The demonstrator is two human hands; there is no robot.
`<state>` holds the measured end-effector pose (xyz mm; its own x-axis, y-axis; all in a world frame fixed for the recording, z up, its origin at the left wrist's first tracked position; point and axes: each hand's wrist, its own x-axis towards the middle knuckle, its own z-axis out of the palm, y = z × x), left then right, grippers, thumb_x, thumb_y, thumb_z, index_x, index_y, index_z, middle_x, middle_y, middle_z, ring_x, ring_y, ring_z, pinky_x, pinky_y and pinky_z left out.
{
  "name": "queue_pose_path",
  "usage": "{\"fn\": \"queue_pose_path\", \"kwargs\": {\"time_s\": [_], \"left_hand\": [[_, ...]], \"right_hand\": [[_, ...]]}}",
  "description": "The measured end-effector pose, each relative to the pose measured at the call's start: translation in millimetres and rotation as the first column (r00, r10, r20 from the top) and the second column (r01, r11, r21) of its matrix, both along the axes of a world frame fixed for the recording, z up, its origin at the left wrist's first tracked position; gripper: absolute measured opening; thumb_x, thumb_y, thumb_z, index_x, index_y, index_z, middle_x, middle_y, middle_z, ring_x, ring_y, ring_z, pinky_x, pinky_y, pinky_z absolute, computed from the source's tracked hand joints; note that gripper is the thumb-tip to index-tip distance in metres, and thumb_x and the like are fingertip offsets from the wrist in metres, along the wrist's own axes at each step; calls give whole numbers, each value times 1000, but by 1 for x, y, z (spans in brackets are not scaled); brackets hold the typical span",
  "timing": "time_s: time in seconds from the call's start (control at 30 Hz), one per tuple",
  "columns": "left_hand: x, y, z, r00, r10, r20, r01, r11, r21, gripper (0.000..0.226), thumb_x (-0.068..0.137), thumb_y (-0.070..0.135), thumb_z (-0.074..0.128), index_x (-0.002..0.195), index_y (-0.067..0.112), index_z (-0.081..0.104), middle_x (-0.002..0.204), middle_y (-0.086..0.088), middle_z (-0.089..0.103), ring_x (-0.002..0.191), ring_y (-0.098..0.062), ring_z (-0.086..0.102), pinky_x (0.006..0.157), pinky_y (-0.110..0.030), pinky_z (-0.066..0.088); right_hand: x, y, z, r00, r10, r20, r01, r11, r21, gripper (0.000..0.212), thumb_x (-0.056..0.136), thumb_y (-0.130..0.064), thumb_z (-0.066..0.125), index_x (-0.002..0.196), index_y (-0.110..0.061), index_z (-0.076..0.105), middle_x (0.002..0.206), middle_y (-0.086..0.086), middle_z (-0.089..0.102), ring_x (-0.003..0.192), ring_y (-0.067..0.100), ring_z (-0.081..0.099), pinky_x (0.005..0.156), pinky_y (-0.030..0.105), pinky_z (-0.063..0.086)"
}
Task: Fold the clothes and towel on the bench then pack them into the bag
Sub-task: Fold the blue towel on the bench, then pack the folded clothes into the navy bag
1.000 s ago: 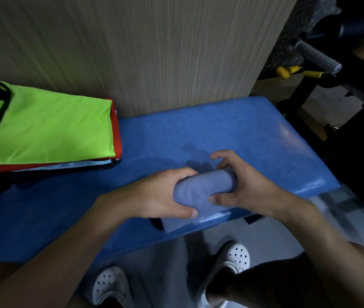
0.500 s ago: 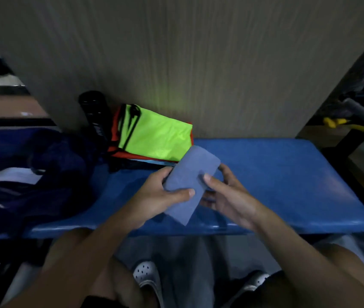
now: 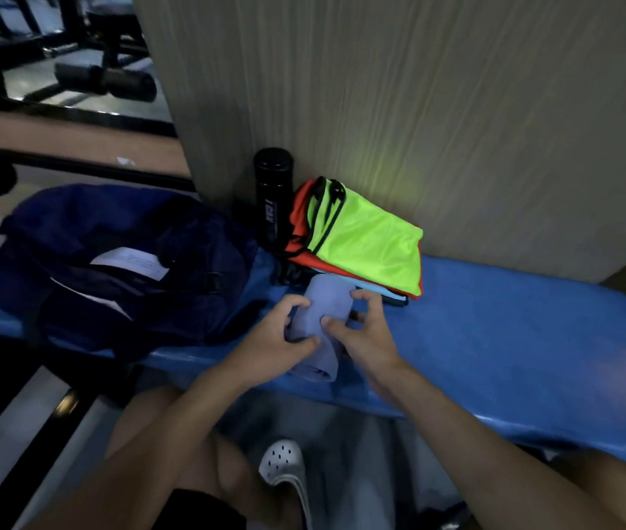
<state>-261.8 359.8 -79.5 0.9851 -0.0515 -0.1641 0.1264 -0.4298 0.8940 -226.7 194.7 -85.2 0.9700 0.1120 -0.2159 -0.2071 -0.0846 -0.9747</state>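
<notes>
The step in hand looked to be the end of the folding and the start of the packing: both hands held a small, pale blue towel rolled into a soft cylinder (image 3: pixel 321 323), raised a little above the front edge of the padded, bright blue bench (image 3: pixel 514 338). The left hand (image 3: pixel 273 344) wrapped the roll from its own side, fingers curled over the top and thumb pressed in against the near face, so it was closed on the cloth. The right hand (image 3: pixel 365 334) pinched the opposite side, its thumb tip laid on the fabric and its fingers hooked round behind. The roll's loose lower end hung past the bench edge. Just beyond it, against the grey panelled wall (image 3: pixel 456 109), lay a folded stack of clothes (image 3: pixel 361 242), a neon green garment on top with red and light blue layers showing beneath, seemingly folded and waiting. A tall black bottle (image 3: pixel 273 197) stood upright between that stack and the dark navy fabric bag (image 3: pixel 112 262), which slumped on the bench's left end. The bag's mouth appeared to gape upward, showing white labels or paper inside; what else it held could not be told in the dim light. The next move probably called for carrying the roll leftward to the bag while keeping it squeezed, since slack pressure would let it unroll.
</notes>
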Motion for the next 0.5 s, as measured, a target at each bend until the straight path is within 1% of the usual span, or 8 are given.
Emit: {"fn": "queue_pose_path", "kwargs": {"time_s": [0.07,0.17,0.27,0.33,0.4,0.43,0.47,0.5], "left_hand": [[7,1,-6,1000,11,3,-11,1000,22,47,87,30,67,126,43,44,94,7,57,78,-6,59,70,-27,51],[16,4,-17,1000,-4,-19,6,993,119,53,88,34,68,134,34,41,101,7,60,91,-12,62,78,-35,54],[17,6,-23,1000,-5,4,4,990,143,55,88,39,68,136,28,43,114,0,60,99,-14,60,84,-34,52],[16,13,-23,998,12,62,-24,981,194,50,89,40,67,133,28,46,115,3,57,102,-12,57,86,-28,48],[15,25,-13,990,56,127,-81,977,198,44,90,39,67,130,29,50,113,8,57,98,-9,58,85,-27,48],[13,33,-7,982,87,167,-115,980,163,41,90,37,67,127,29,52,110,11,60,94,-7,59,83,-26,49],[13,43,0,970,119,213,-146,982,120,35,91,34,66,124,27,56,103,14,62,89,-5,60,80,-24,50],[13,53,8,951,152,268,-181,980,86,28,91,28,66,118,25,59,95,15,64,83,-4,61,76,-22,49]], "right_hand": [[7,3,-2,999,21,34,-18,996,-83,47,86,-8,72,120,-19,41,101,5,53,85,17,53,71,33,49],[18,9,-12,997,72,41,-57,957,-285,44,87,-13,71,122,-18,44,116,4,46,95,13,49,71,22,46],[25,14,-20,995,100,15,-86,911,-403,46,85,-21,74,121,-23,45,123,7,45,109,19,50,89,34,48],[25,18,-20,995,86,44,-49,847,-530,46,82,-26,75,119,-24,47,120,7,45,113,24,48,96,43,46],[20,25,-12,976,75,207,97,696,-711,44,81,-29,73,119,-20,52,116,5,46,114,27,43,96,44,41],[17,31,-8,935,110,338,191,646,-739,43,80,-27,73,118,-18,55,116,5,47,113,27,42,94,44,39],[15,39,-3,881,156,447,245,658,-712,42,80,-25,74,117,-17,57,115,5,50,112,26,43,92,42,39],[13,48,0,842,194,504,228,718,-658,41,80,-22,75,117,-15,57,113,5,52,110,24,46,92,39,40]]}}
